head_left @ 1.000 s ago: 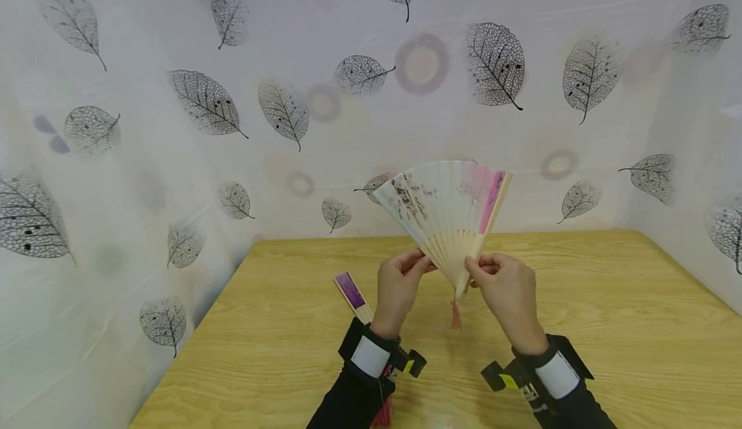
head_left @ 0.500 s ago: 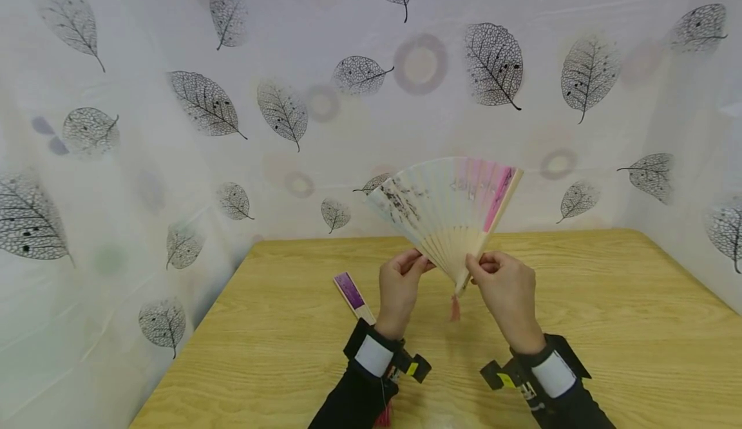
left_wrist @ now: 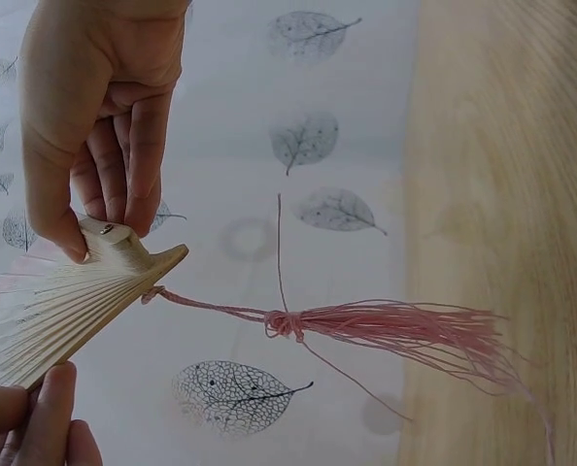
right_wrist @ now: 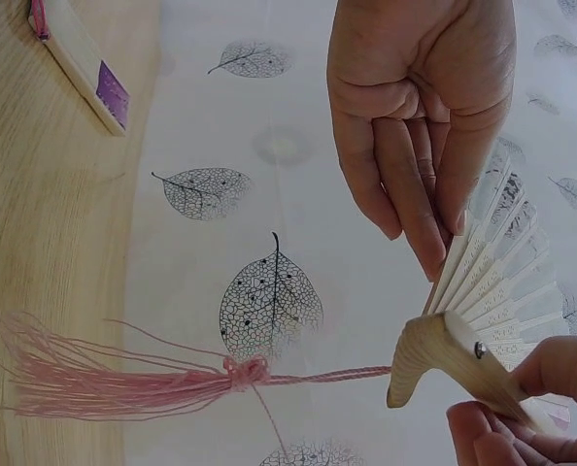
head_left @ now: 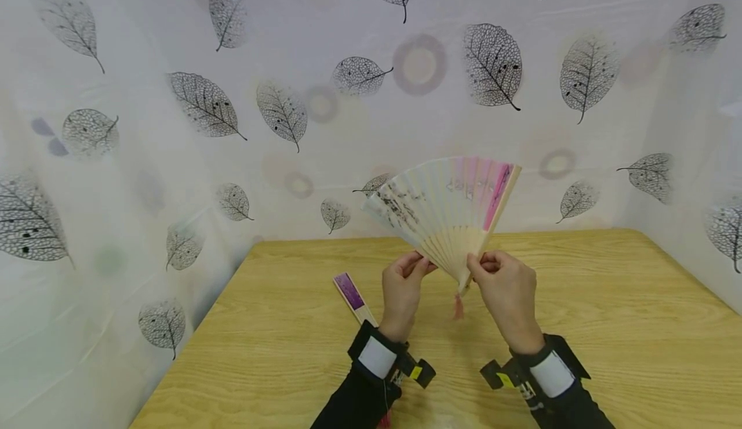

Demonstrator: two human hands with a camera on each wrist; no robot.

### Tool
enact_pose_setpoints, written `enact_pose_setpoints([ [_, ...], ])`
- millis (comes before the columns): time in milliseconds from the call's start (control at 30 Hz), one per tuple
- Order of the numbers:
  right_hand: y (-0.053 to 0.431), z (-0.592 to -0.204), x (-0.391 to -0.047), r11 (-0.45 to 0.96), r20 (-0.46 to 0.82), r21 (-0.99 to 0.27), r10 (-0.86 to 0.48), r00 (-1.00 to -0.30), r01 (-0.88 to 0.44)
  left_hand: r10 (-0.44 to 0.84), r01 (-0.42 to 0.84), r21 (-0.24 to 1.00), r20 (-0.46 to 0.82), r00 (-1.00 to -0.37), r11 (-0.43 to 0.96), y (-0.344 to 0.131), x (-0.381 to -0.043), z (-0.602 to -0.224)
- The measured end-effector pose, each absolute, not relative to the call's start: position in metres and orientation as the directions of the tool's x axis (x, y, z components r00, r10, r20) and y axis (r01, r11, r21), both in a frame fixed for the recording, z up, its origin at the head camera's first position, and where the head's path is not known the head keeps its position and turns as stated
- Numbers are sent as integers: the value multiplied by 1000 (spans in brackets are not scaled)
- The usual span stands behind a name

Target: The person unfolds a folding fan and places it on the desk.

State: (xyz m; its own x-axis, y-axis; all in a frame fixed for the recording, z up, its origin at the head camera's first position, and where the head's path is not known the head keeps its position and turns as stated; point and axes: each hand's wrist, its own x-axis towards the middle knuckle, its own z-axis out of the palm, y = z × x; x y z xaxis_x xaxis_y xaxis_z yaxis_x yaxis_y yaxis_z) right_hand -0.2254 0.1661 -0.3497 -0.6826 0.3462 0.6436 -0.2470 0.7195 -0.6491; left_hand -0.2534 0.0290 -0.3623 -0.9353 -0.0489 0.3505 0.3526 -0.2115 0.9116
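Note:
A folding fan (head_left: 446,203) with pale wooden ribs and a white-to-pink printed leaf is spread wide above the table in the head view. My left hand (head_left: 401,294) pinches its left outer rib between thumb and fingers. On the other side, my right hand (head_left: 505,294) grips the right guard stick near the pivot, thumb in front. From the fan's pivot end hangs a pink tassel (left_wrist: 395,330), seen at full length in the left wrist view. The metal rivet (right_wrist: 480,349) shows close to the right fingers in the right wrist view.
A closed folding fan with a purple leaf (head_left: 350,292) lies on the wooden table (head_left: 261,345), partly hidden behind my left wrist. A white curtain (head_left: 359,133) printed with dark leaves rises behind the table and along both sides.
The fan has spread wider, with more of its pink section showing. Its pivot end has risen slightly, and my left hand has shifted a little to the right.

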Motion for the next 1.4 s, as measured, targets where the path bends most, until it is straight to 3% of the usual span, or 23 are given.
enact_pose_setpoints([
  [1400, 172, -348, -226, 634, 514, -747, 363, -777, -198, -90, 343, 917, 332, -939, -201, 22, -255, -359],
])
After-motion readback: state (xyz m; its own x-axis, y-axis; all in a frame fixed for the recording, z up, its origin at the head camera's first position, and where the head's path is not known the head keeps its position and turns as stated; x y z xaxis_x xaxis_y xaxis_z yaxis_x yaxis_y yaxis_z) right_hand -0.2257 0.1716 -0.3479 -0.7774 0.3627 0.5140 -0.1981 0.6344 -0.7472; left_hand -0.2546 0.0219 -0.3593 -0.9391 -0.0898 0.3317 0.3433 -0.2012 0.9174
